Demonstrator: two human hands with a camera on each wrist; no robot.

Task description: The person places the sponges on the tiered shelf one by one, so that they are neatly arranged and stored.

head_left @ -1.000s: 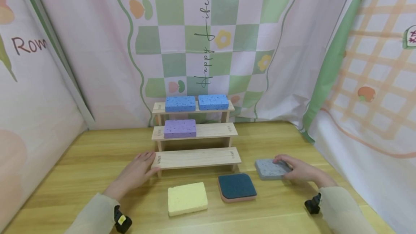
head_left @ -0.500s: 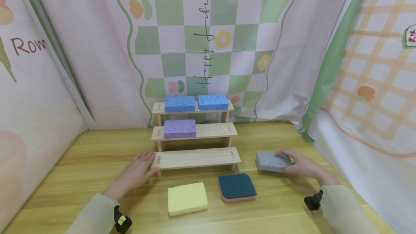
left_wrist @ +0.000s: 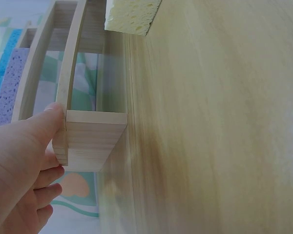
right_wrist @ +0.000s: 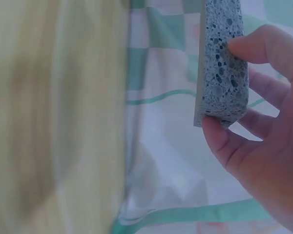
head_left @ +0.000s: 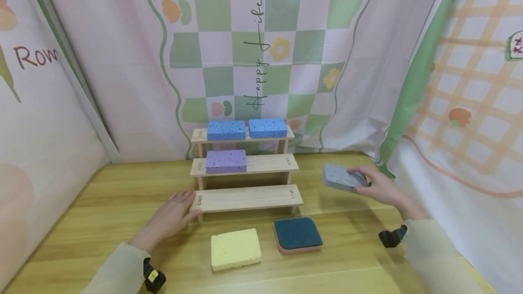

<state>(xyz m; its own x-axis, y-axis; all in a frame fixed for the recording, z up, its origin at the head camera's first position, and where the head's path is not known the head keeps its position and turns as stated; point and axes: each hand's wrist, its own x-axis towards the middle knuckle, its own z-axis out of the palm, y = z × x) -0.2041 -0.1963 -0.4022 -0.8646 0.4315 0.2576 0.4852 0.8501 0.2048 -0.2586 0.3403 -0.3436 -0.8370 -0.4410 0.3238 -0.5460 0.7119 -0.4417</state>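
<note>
In the air right of the rack, my right hand [head_left: 377,186] grips a grey sponge [head_left: 342,177] by its right end. The right wrist view shows the thumb and fingers around the porous grey sponge [right_wrist: 222,63]. My left hand [head_left: 171,214] holds the left end of the lowest step of a three-tier wooden display rack [head_left: 249,198], its thumb [left_wrist: 49,117] and fingers pinching the board. Two blue sponges [head_left: 226,130] sit on the top step. A purple sponge [head_left: 226,161] lies at the left of the middle step. The lowest step bears nothing.
On the wooden table [head_left: 135,180] in front of the rack lie a yellow sponge [head_left: 235,249] and, to its right, a scouring sponge [head_left: 298,235] with a dark green top and pinkish base. Printed curtains [head_left: 261,58] enclose the back and sides.
My right hand has lifted the grey sponge off the table and moved it up and away from me. The left hand and the rack have stayed still.
</note>
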